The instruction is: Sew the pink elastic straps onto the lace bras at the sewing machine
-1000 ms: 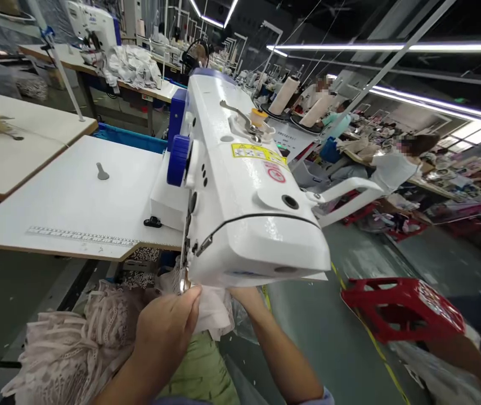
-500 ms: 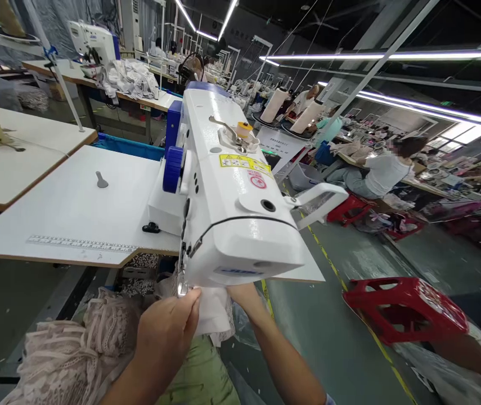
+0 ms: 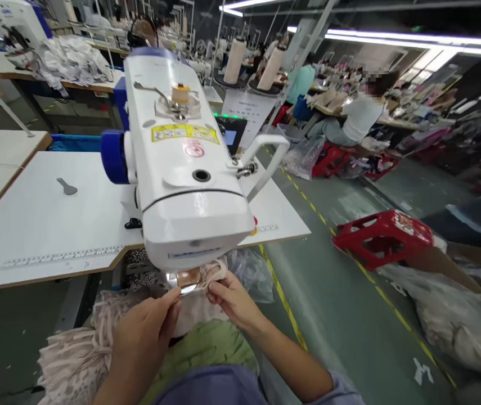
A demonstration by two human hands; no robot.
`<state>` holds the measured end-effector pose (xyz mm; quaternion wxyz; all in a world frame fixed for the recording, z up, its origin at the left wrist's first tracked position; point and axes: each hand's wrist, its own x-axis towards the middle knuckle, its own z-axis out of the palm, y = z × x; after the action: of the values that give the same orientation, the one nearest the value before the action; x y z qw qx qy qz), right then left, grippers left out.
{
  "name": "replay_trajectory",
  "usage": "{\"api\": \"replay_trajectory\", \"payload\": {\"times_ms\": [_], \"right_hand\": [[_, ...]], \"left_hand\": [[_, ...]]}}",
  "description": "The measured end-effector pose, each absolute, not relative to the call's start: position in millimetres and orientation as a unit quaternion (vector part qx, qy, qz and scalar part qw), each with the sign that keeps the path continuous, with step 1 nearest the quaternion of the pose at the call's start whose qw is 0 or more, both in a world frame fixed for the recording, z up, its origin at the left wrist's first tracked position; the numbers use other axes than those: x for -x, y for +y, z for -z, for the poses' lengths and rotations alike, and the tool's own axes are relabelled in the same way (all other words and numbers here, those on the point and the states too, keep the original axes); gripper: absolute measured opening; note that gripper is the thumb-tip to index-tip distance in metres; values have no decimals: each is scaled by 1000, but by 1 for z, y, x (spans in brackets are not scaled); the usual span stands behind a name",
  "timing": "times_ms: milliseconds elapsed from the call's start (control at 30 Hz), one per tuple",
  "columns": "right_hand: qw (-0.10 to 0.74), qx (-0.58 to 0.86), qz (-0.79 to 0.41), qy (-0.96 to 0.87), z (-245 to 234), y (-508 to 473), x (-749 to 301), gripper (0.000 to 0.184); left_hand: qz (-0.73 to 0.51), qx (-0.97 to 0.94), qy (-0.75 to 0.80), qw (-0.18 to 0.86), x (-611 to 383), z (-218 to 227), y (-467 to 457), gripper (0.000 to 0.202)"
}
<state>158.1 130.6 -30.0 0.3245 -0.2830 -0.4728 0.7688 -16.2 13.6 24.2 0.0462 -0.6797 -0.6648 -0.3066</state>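
A white sewing machine (image 3: 193,219) stands before me, its head over the near edge of the table. Just below it, a pale pink piece of fabric (image 3: 192,312) hangs toward my lap. My left hand (image 3: 145,329) pinches its left edge between thumb and fingers, close to a shiny metal part (image 3: 188,289) under the head. On the other side, my right hand (image 3: 235,301) is closed on the fabric's gathered, strap-like edge. Further left lies a heap of pale pink lace garments (image 3: 77,357). The needle area is hidden by the machine head.
A white table (image 3: 71,225) carries a printed ruler strip and a small grey flat tool (image 3: 67,187). Thread cones (image 3: 234,61) stand behind the machine. To the right are a red stool (image 3: 386,236), plastic bags (image 3: 463,320) and a seated person (image 3: 356,115).
My view has swung, so the machine appears further left and higher. My right hand has come out from behind the machine head and now shows gripping the fabric's edge. My left hand keeps its pinch.
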Motion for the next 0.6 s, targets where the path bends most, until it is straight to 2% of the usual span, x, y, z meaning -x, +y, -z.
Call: {"api": "replay_trajectory", "payload": {"times_ms": [100, 133, 233, 267, 367, 600], "right_hand": [[397, 213, -569, -687, 28, 105, -179, 17], [404, 177, -487, -754, 27, 99, -185, 15], [415, 68, -307, -854, 23, 88, -197, 8], [426, 40, -271, -862, 23, 87, -198, 7], [455, -12, -222, -862, 22, 88, -199, 10], [465, -15, -211, -859, 20, 85, -195, 12]], "left_hand": [[261, 716, -645, 50, 5, -21, 7, 43], [246, 730, -636, 46, 1, -19, 6, 42], [229, 759, -608, 41, -7, -11, 4, 17], [231, 763, -601, 46, -7, -9, 3, 16], [247, 764, -594, 59, -3, -8, 1, 11], [282, 759, -580, 85, 1, -10, 0, 6]]}}
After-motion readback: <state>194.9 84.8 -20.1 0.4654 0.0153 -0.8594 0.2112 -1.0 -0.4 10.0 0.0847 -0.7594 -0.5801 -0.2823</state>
